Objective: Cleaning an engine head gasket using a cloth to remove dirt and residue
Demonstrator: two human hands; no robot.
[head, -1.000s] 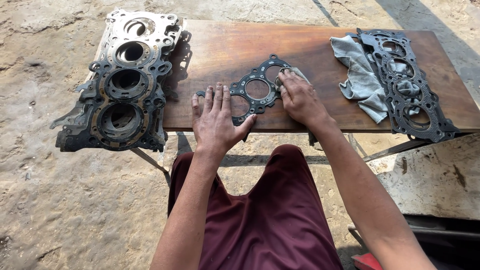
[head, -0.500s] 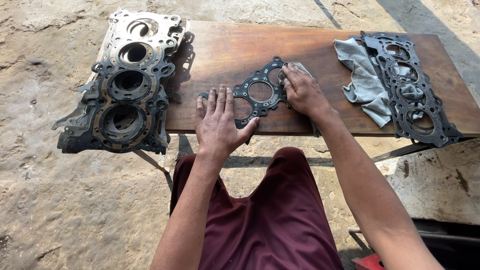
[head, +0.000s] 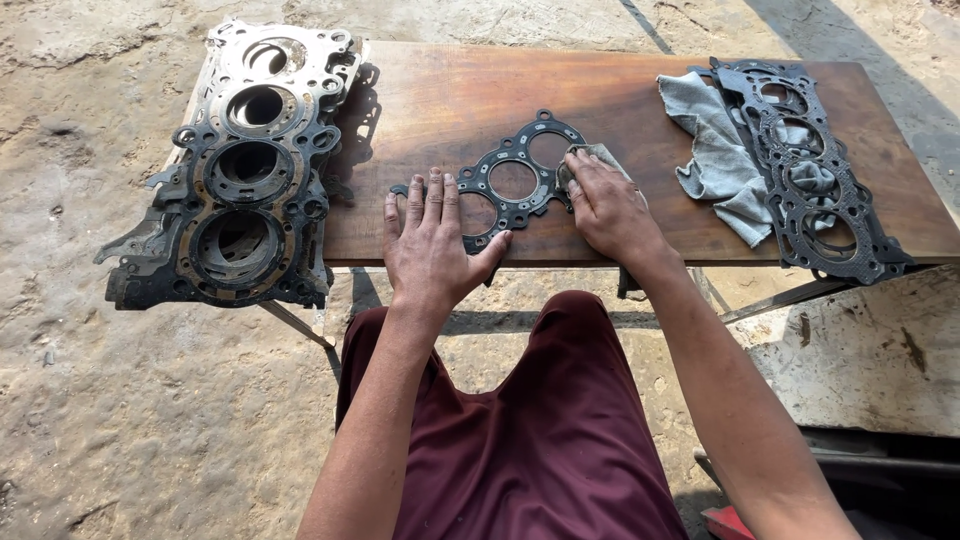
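Note:
A dark metal gasket (head: 512,180) with round holes lies diagonally on the brown wooden table (head: 470,95). My left hand (head: 432,245) presses flat on the gasket's near end, fingers apart. My right hand (head: 607,208) holds a small grey rag (head: 597,155) against the gasket's right side, fingers curled over the cloth.
A stack of worn gaskets (head: 240,170) hangs over the table's left end. At the right end a larger grey cloth (head: 718,152) lies under another dark gasket (head: 812,170). Sandy concrete ground surrounds the table; my maroon trousers (head: 540,430) are below.
My right hand with the rag has shifted slightly along the gasket's right side. The left hand stays pressed on the near end.

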